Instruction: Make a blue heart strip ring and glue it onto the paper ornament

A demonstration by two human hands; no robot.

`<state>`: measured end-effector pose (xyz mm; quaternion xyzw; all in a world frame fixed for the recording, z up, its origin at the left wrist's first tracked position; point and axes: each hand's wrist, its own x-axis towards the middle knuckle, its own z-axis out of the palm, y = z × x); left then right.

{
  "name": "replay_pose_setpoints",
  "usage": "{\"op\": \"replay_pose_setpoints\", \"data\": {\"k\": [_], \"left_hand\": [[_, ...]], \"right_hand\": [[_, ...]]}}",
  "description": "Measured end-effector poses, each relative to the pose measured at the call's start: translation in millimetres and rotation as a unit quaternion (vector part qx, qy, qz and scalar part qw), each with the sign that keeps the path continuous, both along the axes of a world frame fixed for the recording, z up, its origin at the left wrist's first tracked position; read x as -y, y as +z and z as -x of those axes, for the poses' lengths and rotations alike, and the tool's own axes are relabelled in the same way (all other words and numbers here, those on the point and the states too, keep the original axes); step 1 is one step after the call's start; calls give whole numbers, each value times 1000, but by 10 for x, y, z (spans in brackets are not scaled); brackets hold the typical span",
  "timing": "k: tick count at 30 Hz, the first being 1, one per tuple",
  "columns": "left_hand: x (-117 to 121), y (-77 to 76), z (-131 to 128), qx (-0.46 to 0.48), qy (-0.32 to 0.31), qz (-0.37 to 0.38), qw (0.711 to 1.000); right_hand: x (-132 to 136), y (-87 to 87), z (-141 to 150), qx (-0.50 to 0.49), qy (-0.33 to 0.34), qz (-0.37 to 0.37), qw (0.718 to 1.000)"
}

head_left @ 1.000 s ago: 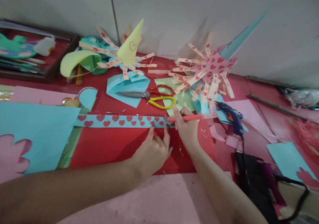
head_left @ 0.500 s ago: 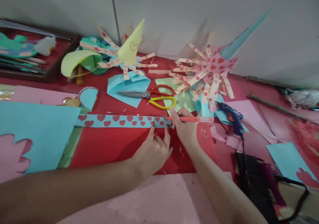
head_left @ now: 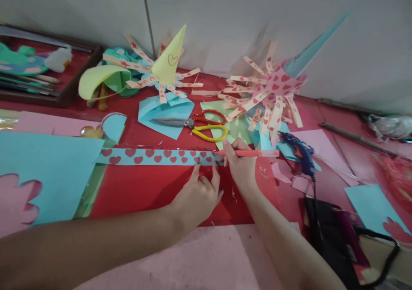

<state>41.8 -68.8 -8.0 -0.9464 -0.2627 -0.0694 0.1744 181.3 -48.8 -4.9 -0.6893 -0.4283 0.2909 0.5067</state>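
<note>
A light blue paper strip covered with red hearts lies across the red sheet. My left hand rests on the strip, fingers apart, its fingertips pressing near the right end. In my right hand a red marker is pinched, held nearly flat, with its tip at the strip beside the last hearts. Just above the strip lie scissors with one red and one yellow handle loop, their blades over a folded blue paper.
Behind stand a yellow paper cone and a blue cone, both with paper strips around them. A glue gun with a cord lies right. A wooden tray sits far left; a blue sheet lies nearer.
My right hand and the marker have shifted slightly to the right. My left hand stays in place on the strip.
</note>
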Motion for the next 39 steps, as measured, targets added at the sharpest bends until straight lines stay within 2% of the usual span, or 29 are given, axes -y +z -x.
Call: {"op": "replay_pose_setpoints", "data": {"k": [10,21,39], "left_hand": [[2,4,-1,-6,1,-1,1000],[0,7,3,-5,-3,-10,1000],[-3,-3,1,3,-1,-6,1000]], "right_hand": [[19,-8,12,45,15,0,999],[11,24,28,59,2,-8,998],[9,16,24,40,-17,-3,999]]}}
